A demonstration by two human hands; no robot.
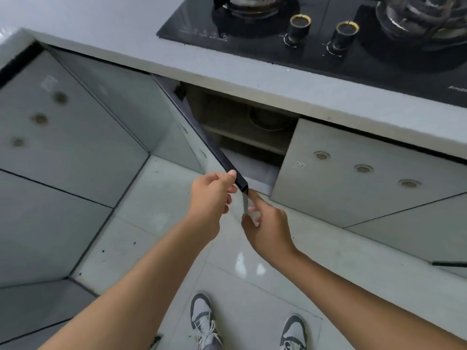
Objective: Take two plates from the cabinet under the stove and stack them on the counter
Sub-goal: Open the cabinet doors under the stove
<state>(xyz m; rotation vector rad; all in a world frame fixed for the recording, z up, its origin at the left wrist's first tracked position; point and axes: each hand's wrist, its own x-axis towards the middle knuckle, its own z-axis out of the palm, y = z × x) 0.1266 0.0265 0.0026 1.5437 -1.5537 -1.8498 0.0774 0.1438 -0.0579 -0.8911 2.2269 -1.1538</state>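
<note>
Cabinet door (202,137) under the stove (328,34) is swung open toward the camera, dark top edge running diagonally from frame centre down to the hands. Left hand (209,195) has its grip clamped on the door's near top corner, fingers curled over the edge. Right hand (265,223) sits just below and right of that corner, index finger stretched up to touch it; the other fingers are loosely bent, holding nothing that I can make out.

Cabinet opening (242,127) is at frame centre, dim inside. A wooden shelf (247,137) crosses it, with a round dish-like shape (270,120) on the shelf; too dark to tell plate from bowl. No plates identifiable for certain.

Counter (252,79) runs as a pale grey band across the upper frame, stove set into it at upper right with two knobs (299,29). Closed door (353,170) with three round vents to the right. Shoes (204,322) on tiled floor (156,223) at the bottom.
</note>
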